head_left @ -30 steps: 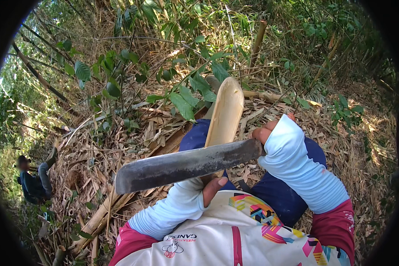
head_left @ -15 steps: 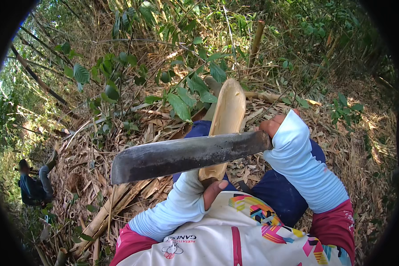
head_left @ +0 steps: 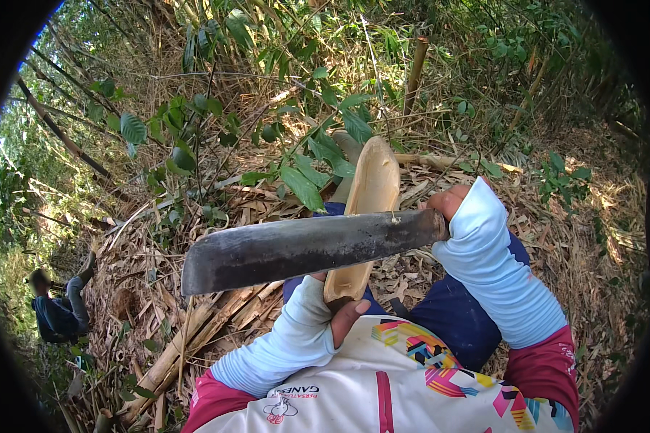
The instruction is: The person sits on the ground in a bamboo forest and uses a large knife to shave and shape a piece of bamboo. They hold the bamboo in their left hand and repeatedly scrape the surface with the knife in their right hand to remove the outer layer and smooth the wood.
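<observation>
My right hand, its fingers closed, grips a machete at the handle end. The broad dark blade points left, lying across above a long pale hollowed piece of wood. The far end of the wood is rounded and its inside is scooped out. My left hand holds the near end of the wood, the thumb showing at its side and the other fingers mostly hidden. Small pale shavings cling at the blade's upper edge. The blade hides the middle of the wood; the machete's handle is hidden too.
Dry leaves and husks cover the ground. Split logs lie at the lower left, and a leafy sapling stands ahead. A cut stump rises at the back. Another person sits at far left.
The machete has shifted slightly to the right with my right hand. The wood's far end has dropped a little toward me. My left hand stays on its near end.
</observation>
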Motion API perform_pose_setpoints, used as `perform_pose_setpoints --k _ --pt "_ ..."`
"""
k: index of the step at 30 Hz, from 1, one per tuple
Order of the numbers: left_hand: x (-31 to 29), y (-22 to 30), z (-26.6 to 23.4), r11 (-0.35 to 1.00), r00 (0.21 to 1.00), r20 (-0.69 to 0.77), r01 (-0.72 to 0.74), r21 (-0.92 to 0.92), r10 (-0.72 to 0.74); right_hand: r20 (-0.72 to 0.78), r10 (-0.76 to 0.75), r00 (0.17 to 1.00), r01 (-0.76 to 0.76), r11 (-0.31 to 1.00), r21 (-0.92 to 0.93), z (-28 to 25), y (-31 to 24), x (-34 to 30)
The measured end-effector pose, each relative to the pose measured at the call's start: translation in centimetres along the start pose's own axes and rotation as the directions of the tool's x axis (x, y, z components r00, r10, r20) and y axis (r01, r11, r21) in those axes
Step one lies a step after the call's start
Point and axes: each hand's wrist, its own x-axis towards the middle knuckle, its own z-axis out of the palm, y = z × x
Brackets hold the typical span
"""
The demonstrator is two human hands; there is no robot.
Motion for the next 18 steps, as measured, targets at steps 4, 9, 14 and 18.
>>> perform_pose_setpoints --k 4,9,14,18 --pt "-0.03 0.24 -0.32 0.998 0.998 0.048 0.037 0.048 -0.040 -0.045 -0.077 0.996 0.075 0.996 -0.046 -0.09 -0.29 0.03" --pt "-0.35 -0.19 -0.21 0.996 0.999 0.023 0.036 0.078 -0.038 -0.148 0.004 0.989 0.006 0.998 0.067 0.39 0.16 0.09" --pt "-0.40 0.31 -0.21 0.994 0.995 0.035 0.089 0.062 -0.092 -0.129 -0.035 0.991 0.033 0.999 -0.013 -0.02 0.14 0.19" --pt "-0.43 0.42 -0.14 0.998 0.998 0.050 0.037 0.057 -0.039 -0.122 -0.062 0.991 0.061 0.998 -0.009 -0.04 0.04 -0.06"
